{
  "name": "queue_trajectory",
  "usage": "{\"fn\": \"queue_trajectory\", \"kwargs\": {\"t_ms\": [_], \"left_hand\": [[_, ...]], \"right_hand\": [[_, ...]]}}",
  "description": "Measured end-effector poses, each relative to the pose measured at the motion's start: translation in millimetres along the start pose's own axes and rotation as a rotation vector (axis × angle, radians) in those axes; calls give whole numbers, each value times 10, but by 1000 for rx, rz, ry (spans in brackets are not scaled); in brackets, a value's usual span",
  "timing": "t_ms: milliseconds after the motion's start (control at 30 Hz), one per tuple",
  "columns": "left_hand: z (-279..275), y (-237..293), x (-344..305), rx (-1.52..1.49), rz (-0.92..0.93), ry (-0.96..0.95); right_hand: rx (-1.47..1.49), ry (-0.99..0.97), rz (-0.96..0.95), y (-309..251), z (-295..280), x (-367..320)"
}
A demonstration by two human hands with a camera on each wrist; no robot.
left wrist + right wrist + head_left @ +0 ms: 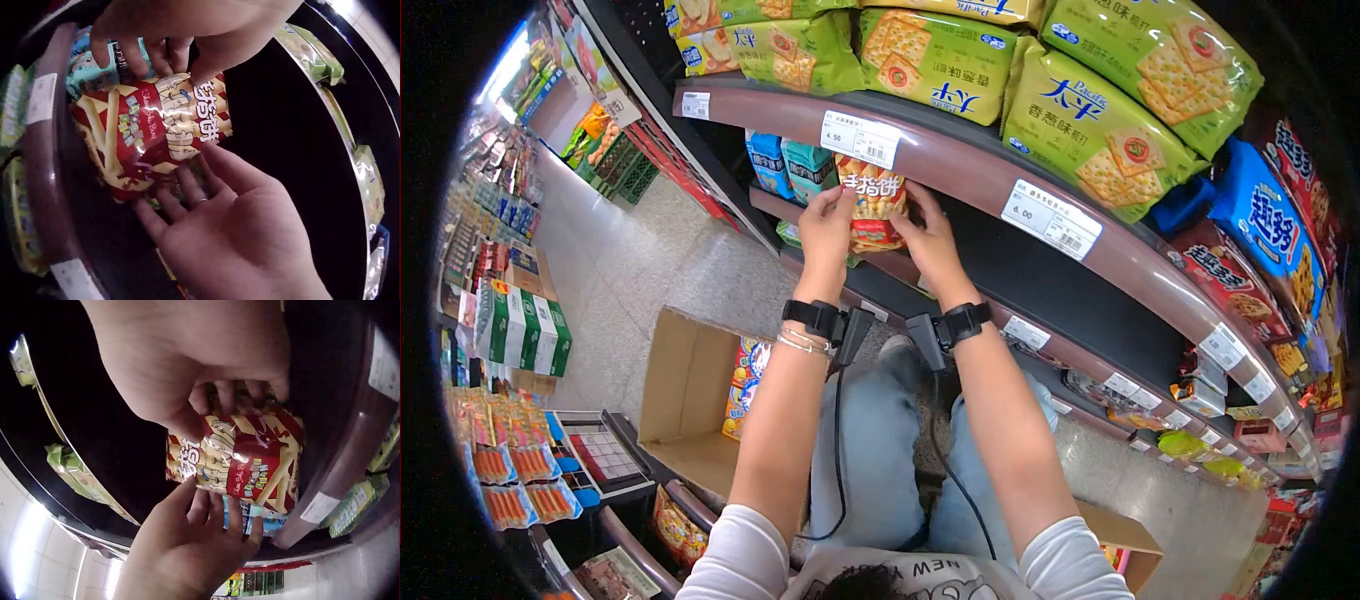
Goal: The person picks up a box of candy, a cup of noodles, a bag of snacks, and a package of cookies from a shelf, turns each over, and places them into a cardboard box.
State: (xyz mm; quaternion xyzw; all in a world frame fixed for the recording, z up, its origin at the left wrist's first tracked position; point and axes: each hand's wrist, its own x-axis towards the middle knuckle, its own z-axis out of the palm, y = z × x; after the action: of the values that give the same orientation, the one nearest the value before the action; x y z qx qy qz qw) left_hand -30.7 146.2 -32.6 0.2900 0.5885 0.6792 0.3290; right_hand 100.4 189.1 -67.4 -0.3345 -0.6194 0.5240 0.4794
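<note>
Both hands hold a red and yellow bag of finger biscuits [872, 190] at the shelf, under the front rail of the shelf above. My left hand [827, 235] grips its left side, thumb on the front. On the opposite side my right hand [930, 240] grips it, with the thumb near the lower front. In the left wrist view the bag [150, 128] shows its printed front, and fingers of both hands curl behind its sides. Beside the left hand stand a teal bag [808, 172] and a blue bag [768, 163].
Green cracker packs [935, 60] fill the shelf above, behind a rail with price tags [1050, 215]. An open cardboard box [685, 385] stands on the floor at left, with another box [1135, 540] at lower right. Sausage packs [515, 460] hang at far left.
</note>
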Motion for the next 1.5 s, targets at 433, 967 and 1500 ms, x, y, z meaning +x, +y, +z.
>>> {"fn": "queue_trajectory", "kwargs": {"t_ms": [433,967,1500], "left_hand": [[641,-38,-1122,-370,-261,-221],[1040,-231,-1630,-260,-515,-419],[1042,-191,-1621,-269,-512,-465]], "right_hand": [[78,-43,56,-564,-1127,-935],[136,-59,385,-532,-2021,-1411],[196,-126,431,-547,-2070,-1387]]}}
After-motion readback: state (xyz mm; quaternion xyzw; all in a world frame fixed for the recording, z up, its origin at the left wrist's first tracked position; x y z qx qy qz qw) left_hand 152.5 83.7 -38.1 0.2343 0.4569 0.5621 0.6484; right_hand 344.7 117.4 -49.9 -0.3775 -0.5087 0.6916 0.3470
